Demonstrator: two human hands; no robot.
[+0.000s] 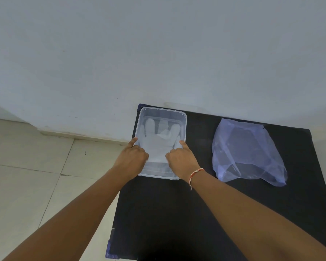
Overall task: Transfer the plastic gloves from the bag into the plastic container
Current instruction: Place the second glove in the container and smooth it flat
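Note:
A clear rectangular plastic container [183,119] stands at the far left corner of the black table [177,213]. Translucent white plastic gloves [159,140] lie flat inside it, fingers pointing away from me. My left hand [133,157] is at the container's left side and my right hand [181,159] at its right side. The fingers of both hands curl down into the container onto the gloves' cuff end, and each hand stretches one digit forward along the rim. A thin bluish plastic bag [247,153] lies flat and slack to the right, apart from both hands.
The wall runs directly behind the table. The table's left edge is just beside the container, with a tiled floor [36,176] below. A red and white thread bracelet [195,175] is on my right wrist.

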